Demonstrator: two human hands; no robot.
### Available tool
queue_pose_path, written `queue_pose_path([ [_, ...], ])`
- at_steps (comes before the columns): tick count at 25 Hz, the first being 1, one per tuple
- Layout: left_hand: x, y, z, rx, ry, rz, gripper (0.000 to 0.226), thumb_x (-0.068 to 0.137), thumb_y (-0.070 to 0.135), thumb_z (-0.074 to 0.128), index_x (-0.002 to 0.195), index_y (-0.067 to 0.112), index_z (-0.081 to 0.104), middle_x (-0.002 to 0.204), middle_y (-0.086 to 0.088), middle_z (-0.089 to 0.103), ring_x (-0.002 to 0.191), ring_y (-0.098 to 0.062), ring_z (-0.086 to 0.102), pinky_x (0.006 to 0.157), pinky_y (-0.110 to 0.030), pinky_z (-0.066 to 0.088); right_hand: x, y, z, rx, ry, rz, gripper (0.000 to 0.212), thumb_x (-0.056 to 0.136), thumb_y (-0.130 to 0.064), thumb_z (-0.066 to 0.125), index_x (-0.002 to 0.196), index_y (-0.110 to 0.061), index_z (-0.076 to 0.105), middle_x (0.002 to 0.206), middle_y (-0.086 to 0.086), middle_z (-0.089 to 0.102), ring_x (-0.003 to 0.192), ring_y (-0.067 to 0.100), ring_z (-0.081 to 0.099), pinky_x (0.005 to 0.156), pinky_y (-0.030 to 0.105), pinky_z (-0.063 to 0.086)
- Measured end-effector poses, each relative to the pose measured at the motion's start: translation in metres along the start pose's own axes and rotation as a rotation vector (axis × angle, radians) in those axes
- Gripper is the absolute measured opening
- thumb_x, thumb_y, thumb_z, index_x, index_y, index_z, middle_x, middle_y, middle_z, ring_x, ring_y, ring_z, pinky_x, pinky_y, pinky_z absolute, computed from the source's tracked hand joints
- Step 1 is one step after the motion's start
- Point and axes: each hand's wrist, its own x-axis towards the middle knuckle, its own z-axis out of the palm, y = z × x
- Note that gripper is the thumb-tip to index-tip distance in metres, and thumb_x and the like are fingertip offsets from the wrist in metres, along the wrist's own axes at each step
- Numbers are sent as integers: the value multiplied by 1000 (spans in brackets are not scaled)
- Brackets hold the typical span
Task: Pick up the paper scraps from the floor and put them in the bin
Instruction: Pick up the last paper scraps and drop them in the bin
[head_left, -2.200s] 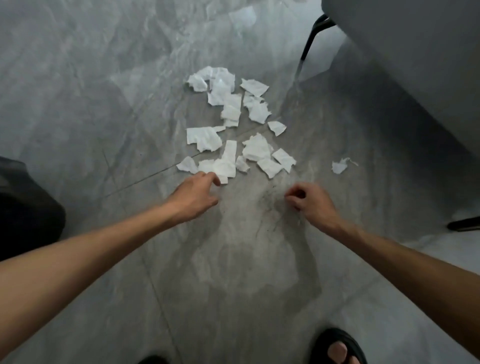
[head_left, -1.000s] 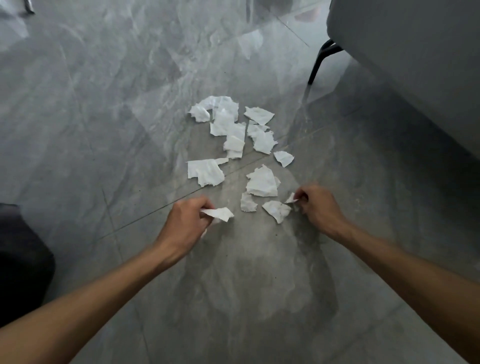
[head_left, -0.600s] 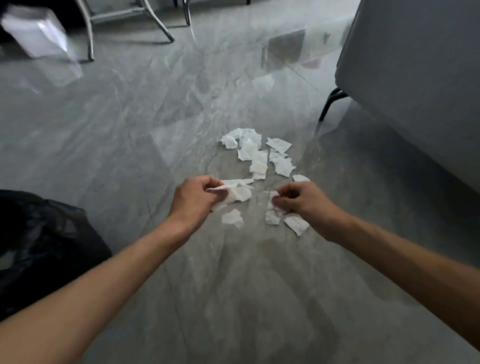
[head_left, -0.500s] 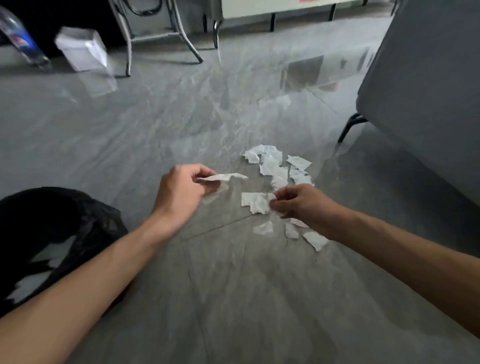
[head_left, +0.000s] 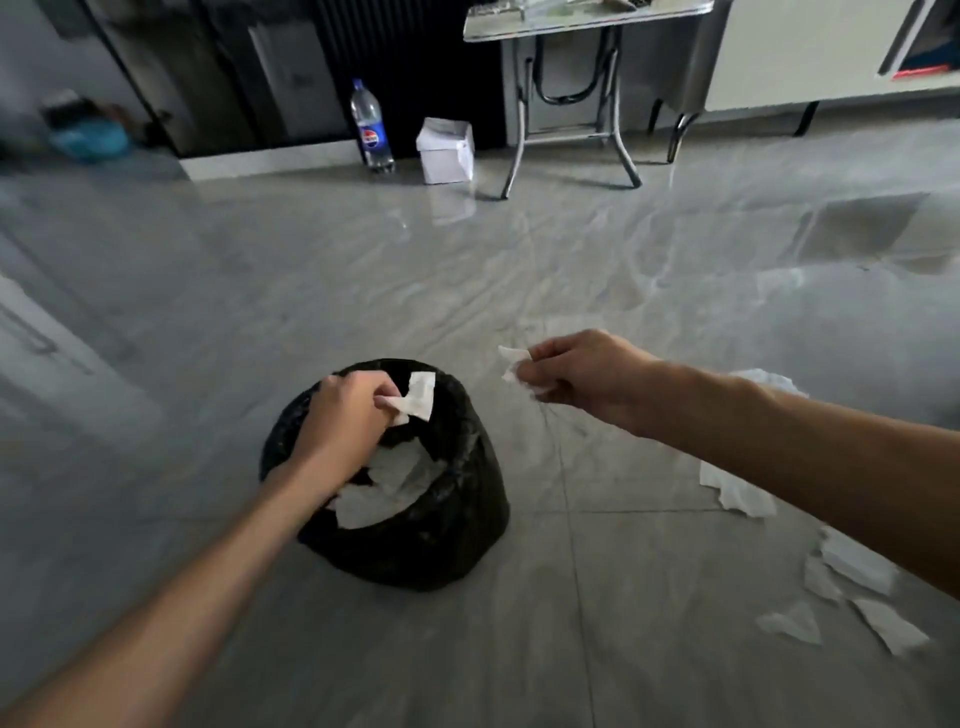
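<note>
The left hand (head_left: 345, 415) hung directly over the mouth of the round bin lined with a black plastic bag (head_left: 441, 540), its grip pinched shut on a small white torn paper scrap (head_left: 418, 396) that stuck out to the right of the fingers, above the far part of the opening. From that grip the bin lay straight below, so letting go looked like all that the left hand's move needed. The right hand (head_left: 582, 379) was up off the floor to the right of the bin and apart from it, its grip closed on crumpled white paper scraps (head_left: 514, 362) that poked out on the side facing the bin. For that hand the bin lay to the left and lower, so it probably needed to travel leftward over the rim before releasing. The left hand was plainly the nearer of the two.

By count there was one bin and two hands, each holding paper; how many pieces sat bunched in the right grip could not be told. White paper already lay inside the bin (head_left: 395, 483), several overlapping pieces that were hard to separate. On the grey glossy tiled floor (head_left: 597, 649) at the right, some five or six loose white scraps (head_left: 852, 566) showed near and partly behind the right forearm, so the task looked well short of done.
</note>
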Motion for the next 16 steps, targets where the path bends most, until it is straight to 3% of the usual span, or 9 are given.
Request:
queue_pose_path([
  [2,-8,-37,10,72,-139,-125,12,74,13,63,78,22,70,80,-8,71,84,-27,67,66,-30,46,23,-4,32,31,-26,11,17,80,9,63,72,-4,58,68,7,53,56,11,50,51,14,52],
  [3,-12,-51,13,99,-227,-178,17,75,15,66,91,21,71,93,-9,72,93,-26,66,73,-31,48,35,-2,48,38,-36,24,16,80,10,64,74,-3,57,67,8,53,54,11,51,50,14,52],
  [6,-19,-71,13,126,-379,-260,58,78,16,70,133,17,50,130,-15,57,112,-27,59,93,-34,47,69,14,87,-7,-57,63,19,77,13,64,73,-3,56,64,11,52,48,13,53,52,20,50],
  [9,-24,-74,2,28,-222,-293,67,75,8,66,137,17,43,133,-14,55,112,-26,58,85,-30,46,100,38,113,-112,-53,139,16,78,14,62,76,-1,58,72,15,57,59,20,60,56,24,55],
  [11,-27,-71,-5,15,-125,-292,63,75,7,62,135,18,44,132,-11,55,116,-27,55,86,-30,44,109,47,120,-180,-130,222,15,82,10,61,94,3,60,94,18,59,83,27,65,71,31,58],
  [14,-27,-52,-3,24,-90,-243,61,79,7,57,136,21,42,132,-7,54,115,-23,55,81,-28,42,107,45,106,-157,-270,281,24,85,9,54,107,-1,56,116,22,51,109,35,58,93,38,50],
  [16,-20,-25,8,-1,-91,-170,57,80,8,56,134,22,44,130,-5,54,110,-20,56,78,-26,41,97,37,76,-91,-305,233,35,85,12,46,115,-4,55,130,24,50,121,36,53,97,38,47],
])
